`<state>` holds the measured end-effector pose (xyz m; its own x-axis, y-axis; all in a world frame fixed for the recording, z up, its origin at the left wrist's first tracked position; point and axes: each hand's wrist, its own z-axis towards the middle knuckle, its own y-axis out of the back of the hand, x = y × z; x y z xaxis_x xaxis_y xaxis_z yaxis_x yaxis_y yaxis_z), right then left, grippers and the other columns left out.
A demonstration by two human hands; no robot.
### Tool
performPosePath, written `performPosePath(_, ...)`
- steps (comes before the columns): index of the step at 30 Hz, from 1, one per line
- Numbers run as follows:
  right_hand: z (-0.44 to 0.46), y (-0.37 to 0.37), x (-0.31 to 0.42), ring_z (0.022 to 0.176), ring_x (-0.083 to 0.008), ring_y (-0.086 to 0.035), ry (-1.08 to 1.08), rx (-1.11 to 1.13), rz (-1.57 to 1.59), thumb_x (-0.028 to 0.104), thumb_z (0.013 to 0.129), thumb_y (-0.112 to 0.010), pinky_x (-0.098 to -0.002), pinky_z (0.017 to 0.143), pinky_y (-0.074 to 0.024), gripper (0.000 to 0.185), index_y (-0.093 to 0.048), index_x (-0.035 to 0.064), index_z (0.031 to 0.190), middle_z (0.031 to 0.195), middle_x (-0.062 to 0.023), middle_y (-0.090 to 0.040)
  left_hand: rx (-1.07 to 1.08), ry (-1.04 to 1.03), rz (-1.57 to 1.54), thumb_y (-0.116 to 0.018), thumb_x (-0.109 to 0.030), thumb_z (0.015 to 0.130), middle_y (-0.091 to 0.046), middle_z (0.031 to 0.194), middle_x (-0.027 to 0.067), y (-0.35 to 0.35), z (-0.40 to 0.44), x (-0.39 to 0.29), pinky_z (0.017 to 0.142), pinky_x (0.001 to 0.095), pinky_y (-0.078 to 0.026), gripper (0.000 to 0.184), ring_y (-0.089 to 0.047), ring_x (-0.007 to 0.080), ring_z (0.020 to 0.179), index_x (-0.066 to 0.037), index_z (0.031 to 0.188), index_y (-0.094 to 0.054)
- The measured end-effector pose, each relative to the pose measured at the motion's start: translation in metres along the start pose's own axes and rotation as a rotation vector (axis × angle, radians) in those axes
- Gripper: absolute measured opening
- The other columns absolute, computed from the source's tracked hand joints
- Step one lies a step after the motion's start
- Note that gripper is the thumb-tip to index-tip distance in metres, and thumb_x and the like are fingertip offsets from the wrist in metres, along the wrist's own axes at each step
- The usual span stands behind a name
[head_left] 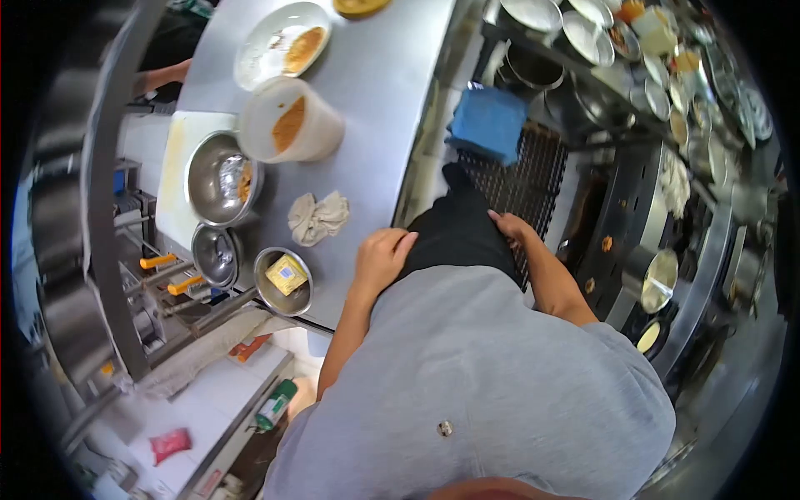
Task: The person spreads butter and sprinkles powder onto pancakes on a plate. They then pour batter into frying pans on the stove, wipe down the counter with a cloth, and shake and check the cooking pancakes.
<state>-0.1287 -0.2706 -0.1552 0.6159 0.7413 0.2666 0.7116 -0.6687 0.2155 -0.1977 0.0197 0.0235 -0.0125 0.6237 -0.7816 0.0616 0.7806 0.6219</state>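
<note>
My left hand [383,260] is beside my black trousers [458,237], near the edge of the steel table [375,108]. Its thumb stands out from loosely bent fingers, partly hidden, and nothing shows in it. On the other side of the trousers, my right hand [512,227] hangs with its fingertips at the cloth, holding nothing visible. Closest to my left hand on the table are a crumpled cloth [318,218] and a small metal bowl [305,305] with a yellow packet [286,274] in it.
A white tub [321,125] with orange-brown residue, a smeared plate [254,62] and two more metal bowls [200,179] stand left. Another person's arm [162,77] reaches in behind. A blue box-like item [487,123] sits by the black floor mat [529,179]. Pans and a stove [612,242] line the right.
</note>
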Motion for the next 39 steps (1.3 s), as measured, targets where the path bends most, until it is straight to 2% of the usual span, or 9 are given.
performPosePath(3, 0.024, -0.028, -0.003, 0.113, -0.0367, -0.051, -0.071, 0.032, -0.03, 0.054, 0.09, -0.034, -0.0428, 0.091, -0.0441, 0.066, -0.042, 0.0033, 0.131, 0.132, -0.0252, -0.041, -0.049, -0.04, 0.193, -0.063, -0.014, 0.08, -0.061, 0.069, 0.0116, -0.005, -0.027, 0.026, 0.06, 0.0375, -0.043, 0.014, -0.057, 0.0286, 0.064, -0.002, 0.072, -0.062)
performPosePath(10, 0.096, -0.102, -0.064, 0.111, -0.0358, -0.052, 0.112, 0.174, -0.433, 0.045, 0.087, -0.049, -0.042, 0.09, -0.0447, 0.054, -0.054, 0.0011, 0.118, 0.121, -0.0228, -0.053, -0.165, -0.046, 0.582, -0.069, -0.011, 0.074, -0.043, 0.054, 0.0044, -0.02, -0.04, 0.041, 0.049, 0.0355, -0.031, 0.03, -0.043, 0.0228, 0.049, -0.008, 0.057, -0.044)
performPosePath(13, 0.105, -0.132, -0.085, 0.101, -0.0355, -0.057, 0.134, -0.157, -0.14, 0.02, 0.082, -0.059, -0.0443, 0.085, -0.046, 0.028, -0.061, 0.0039, 0.105, 0.106, -0.0199, -0.06, -0.215, -0.011, 0.621, -0.07, -0.006, 0.072, -0.04, 0.052, 0.0055, -0.027, -0.041, 0.044, 0.047, 0.0347, -0.029, 0.034, -0.04, 0.0226, 0.048, -0.008, 0.055, -0.041)
performPosePath(20, 0.183, -0.164, -0.146, 0.1, -0.0363, -0.055, 0.489, -0.462, -0.17, 0.003, 0.071, -0.063, -0.0425, 0.086, -0.0454, 0.042, -0.057, 0.0044, 0.112, 0.106, -0.02, -0.055, -0.183, -0.149, 0.616, -0.065, 0.002, 0.071, -0.048, 0.063, 0.0085, -0.104, -0.054, 0.027, 0.057, 0.033, -0.036, 0.013, -0.045, 0.0227, 0.061, -0.003, 0.069, -0.053)
performPosePath(24, 0.244, -0.188, -0.159, 0.103, -0.039, -0.053, 0.413, -0.065, -0.078, 0.012, 0.078, -0.059, -0.044, 0.087, -0.0436, 0.039, -0.054, 0.0037, 0.116, 0.107, -0.0231, -0.057, -0.225, -0.048, 0.554, -0.068, -0.003, 0.071, -0.055, 0.072, 0.009, -0.174, -0.044, 0.114, 0.065, 0.0326, -0.042, 0.018, -0.052, 0.0245, 0.068, -0.001, 0.086, -0.059)
performPosePath(26, 0.262, -0.204, -0.172, 0.102, -0.0391, -0.053, 0.48, -0.039, -0.064, 0.014, 0.08, -0.058, -0.0442, 0.086, -0.0437, 0.038, -0.054, 0.0032, 0.116, 0.107, -0.0232, -0.057, -0.488, 0.194, 0.514, -0.066, -0.007, 0.077, -0.057, 0.075, 0.0084, -0.177, -0.024, 0.16, 0.068, 0.0293, -0.043, 0.015, -0.054, 0.0198, 0.071, 0.0, 0.088, -0.059)
performPosePath(34, 0.261, -0.172, -0.152, 0.089, -0.0388, -0.057, 0.649, -0.062, 0.079, 0.018, 0.082, -0.056, -0.0442, 0.078, -0.0449, 0.036, -0.054, 0.0005, 0.113, 0.094, -0.0217, -0.059, -0.996, 0.299, 0.451, -0.059, -0.02, 0.082, -0.061, 0.068, 0.0076, -0.061, 0.062, 0.271, 0.063, 0.0306, -0.045, 0.021, -0.056, 0.0159, 0.063, 0.0, 0.079, -0.061)
performPosePath(37, 0.263, -0.163, -0.156, 0.082, -0.0363, -0.059, 0.657, -0.109, 0.068, 0.017, 0.082, -0.057, -0.0415, 0.074, -0.0453, 0.035, -0.054, 0.0003, 0.112, 0.087, -0.02, -0.06, -0.965, 0.327, 0.779, -0.058, -0.023, 0.081, -0.063, 0.069, 0.0124, -0.007, 0.101, 0.308, 0.066, 0.0377, -0.047, 0.025, -0.06, 0.0249, 0.064, 0.001, 0.075, -0.063)
performPosePath(39, 0.264, -0.161, -0.163, 0.084, -0.0381, -0.058, 0.688, -0.145, 0.095, 0.018, 0.083, -0.056, -0.0427, 0.076, -0.0452, 0.034, -0.055, -0.0001, 0.111, 0.093, -0.022, -0.06, -0.702, 0.444, 1.466, -0.056, -0.025, 0.08, -0.065, 0.077, 0.0178, 0.05, 0.114, 0.368, 0.072, 0.0438, -0.048, 0.027, -0.063, 0.0343, 0.072, 0.001, 0.078, -0.065)
